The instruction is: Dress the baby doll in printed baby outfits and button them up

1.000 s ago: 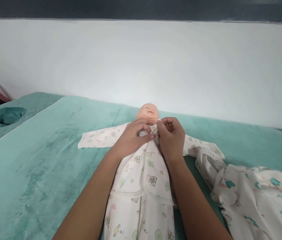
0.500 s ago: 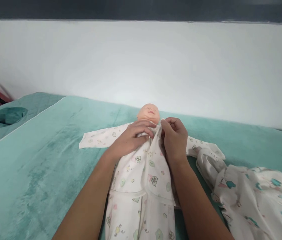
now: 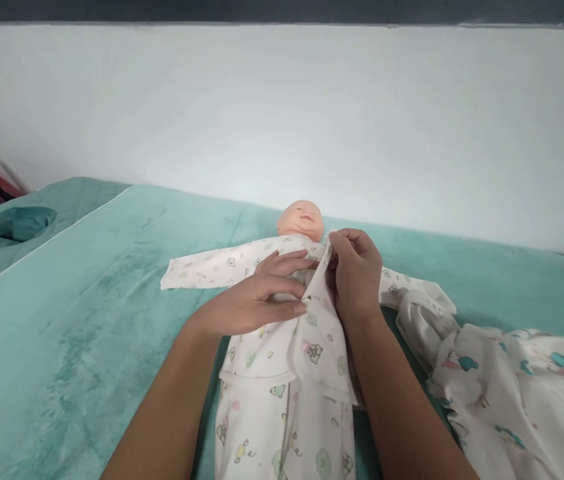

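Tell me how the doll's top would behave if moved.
The top is probably floppy: its front edge bends up where the right hand pinches it. It is likely light and unlikely to roll, since one sleeve lies thin and flat.

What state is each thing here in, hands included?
Doll: face up
Patterned top: one front edge lifted
Lower garment: laid out lengthwise
Left hand: fingers spread, against the top
Right hand: pinching the lifted edge
Other garment: crumpled
Green sheet: spread out

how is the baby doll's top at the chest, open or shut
Open there: the right hand holds the top's front flap raised by its edge.
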`<action>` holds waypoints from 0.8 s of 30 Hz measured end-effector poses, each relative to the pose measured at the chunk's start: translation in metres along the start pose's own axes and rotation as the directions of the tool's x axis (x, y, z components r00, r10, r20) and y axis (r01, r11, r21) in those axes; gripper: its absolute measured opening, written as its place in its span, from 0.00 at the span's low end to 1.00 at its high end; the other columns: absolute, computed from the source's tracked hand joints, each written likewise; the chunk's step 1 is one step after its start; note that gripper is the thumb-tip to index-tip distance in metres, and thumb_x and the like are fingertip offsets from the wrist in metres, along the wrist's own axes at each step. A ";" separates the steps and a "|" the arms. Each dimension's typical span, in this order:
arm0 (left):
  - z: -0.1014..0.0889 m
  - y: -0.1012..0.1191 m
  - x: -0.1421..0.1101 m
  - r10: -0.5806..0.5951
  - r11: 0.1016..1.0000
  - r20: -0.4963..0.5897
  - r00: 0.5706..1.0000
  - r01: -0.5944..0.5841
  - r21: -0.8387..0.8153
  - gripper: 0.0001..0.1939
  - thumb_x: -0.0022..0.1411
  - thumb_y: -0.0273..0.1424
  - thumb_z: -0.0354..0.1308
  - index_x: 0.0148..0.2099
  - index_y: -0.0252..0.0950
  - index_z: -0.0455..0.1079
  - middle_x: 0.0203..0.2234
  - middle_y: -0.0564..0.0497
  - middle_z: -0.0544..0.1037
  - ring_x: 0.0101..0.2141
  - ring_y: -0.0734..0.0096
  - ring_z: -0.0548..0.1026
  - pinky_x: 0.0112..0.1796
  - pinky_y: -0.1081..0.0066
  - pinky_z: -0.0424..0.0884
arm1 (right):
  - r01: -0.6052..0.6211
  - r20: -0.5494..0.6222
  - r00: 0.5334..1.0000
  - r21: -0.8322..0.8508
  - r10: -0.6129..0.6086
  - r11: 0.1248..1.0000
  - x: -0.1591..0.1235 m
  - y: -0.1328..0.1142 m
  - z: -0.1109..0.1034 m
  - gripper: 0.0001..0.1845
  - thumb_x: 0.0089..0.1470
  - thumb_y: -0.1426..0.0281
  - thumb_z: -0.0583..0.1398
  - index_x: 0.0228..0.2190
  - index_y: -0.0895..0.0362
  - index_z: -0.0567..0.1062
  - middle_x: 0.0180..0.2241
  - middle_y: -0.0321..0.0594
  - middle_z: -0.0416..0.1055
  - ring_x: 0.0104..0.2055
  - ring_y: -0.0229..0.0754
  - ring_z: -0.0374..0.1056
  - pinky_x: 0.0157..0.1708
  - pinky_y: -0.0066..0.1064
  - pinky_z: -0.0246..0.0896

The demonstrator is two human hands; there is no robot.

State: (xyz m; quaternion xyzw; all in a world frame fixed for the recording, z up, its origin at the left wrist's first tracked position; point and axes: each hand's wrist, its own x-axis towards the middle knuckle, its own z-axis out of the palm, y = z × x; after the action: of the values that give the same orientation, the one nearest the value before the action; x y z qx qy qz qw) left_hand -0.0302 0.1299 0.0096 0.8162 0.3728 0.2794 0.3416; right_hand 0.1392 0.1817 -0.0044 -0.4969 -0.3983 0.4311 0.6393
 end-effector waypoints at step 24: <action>0.008 0.003 0.008 -0.213 0.935 -0.353 0.911 0.085 -0.344 0.16 0.61 0.31 0.56 0.24 0.37 0.56 0.50 0.51 0.76 0.54 0.63 0.71 0.55 0.61 0.63 | -0.004 -0.084 0.996 0.093 0.012 0.996 0.006 -0.010 -0.008 0.09 0.44 0.66 0.64 0.23 0.55 0.68 0.19 0.28 0.56 0.21 0.31 0.51 0.19 0.25 0.48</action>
State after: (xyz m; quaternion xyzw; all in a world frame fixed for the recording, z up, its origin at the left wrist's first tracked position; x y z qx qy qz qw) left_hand -0.0188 0.1318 0.0084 0.6477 0.4440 0.4636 0.4105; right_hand 0.1499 0.1841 0.0049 -0.4859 -0.3485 0.4303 0.6762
